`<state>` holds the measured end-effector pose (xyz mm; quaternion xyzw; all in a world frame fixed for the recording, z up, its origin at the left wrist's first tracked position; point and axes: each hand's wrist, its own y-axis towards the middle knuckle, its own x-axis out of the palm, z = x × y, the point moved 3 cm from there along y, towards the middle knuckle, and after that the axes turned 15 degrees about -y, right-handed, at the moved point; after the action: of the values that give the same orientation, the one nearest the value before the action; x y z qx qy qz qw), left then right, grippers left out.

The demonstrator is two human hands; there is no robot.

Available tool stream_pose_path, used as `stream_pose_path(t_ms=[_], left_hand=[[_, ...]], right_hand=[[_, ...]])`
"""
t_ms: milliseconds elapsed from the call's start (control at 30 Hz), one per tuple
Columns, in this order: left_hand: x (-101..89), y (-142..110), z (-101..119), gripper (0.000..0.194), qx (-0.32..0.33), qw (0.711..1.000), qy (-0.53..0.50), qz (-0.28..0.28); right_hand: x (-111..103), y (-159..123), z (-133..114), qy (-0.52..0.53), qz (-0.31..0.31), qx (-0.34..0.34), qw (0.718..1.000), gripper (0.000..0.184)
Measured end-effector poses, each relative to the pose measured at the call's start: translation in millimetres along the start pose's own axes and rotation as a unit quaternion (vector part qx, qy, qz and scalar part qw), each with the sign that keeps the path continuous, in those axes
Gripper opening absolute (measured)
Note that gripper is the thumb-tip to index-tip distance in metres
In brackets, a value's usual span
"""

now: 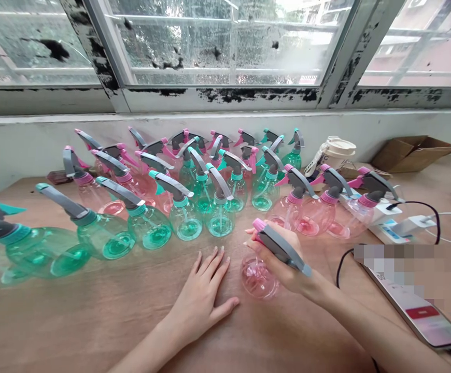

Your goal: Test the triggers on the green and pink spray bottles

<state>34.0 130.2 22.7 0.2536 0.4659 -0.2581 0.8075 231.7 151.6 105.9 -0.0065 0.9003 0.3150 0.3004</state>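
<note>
My right hand (278,256) is closed round the neck of a pink spray bottle (259,280), just under its grey and pink trigger head. The bottle is clear pink and stands at the middle front of the wooden table (163,321). My left hand (206,290) lies flat on the tabletop to the left of it, fingers spread, holding nothing. Behind my hands, green spray bottles (220,220) stand in a row that runs to the left. Pink spray bottles (314,212) stand behind my right hand.
More pink and green bottles crowd toward the wall. At the back right are a white lidded cup (336,151) and an open cardboard box (414,153). A power strip (389,228) with cables and a phone (416,305) lie at the right. A window (221,46) is above.
</note>
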Motion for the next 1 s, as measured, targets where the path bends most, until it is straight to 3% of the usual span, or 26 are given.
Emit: stream_pose_path(t_ms=[200, 300, 733, 867, 1000], left_hand=[[-0.4, 0.7, 0.3, 0.068, -0.003, 1.0, 0.005, 0.002], [-0.8, 0.9, 0.9, 0.068, -0.004, 1.0, 0.004, 0.003], [-2.0, 1.5, 2.0, 0.069, -0.009, 1.0, -0.002, -0.002], [-0.9, 1.5, 2.8, 0.068, -0.013, 1.0, -0.001, -0.014], [-0.8, 1.7, 3.1, 0.068, -0.014, 1.0, -0.002, -0.014]], right_hand=[[-1.1, -0.8, -0.9, 0.024, -0.021, 0.008, 0.999, 0.007], [-0.2, -1.6, 0.2, 0.037, -0.034, 0.027, 0.998, 0.014], [0.5, -4.6, 0.7, 0.03, -0.023, 0.012, 0.999, 0.023], [-0.6, -2.4, -0.4, 0.02, -0.03, 0.005, 0.999, 0.012], [-2.2, -0.7, -2.5, -0.003, -0.015, 0.009, 1.0, 0.02]])
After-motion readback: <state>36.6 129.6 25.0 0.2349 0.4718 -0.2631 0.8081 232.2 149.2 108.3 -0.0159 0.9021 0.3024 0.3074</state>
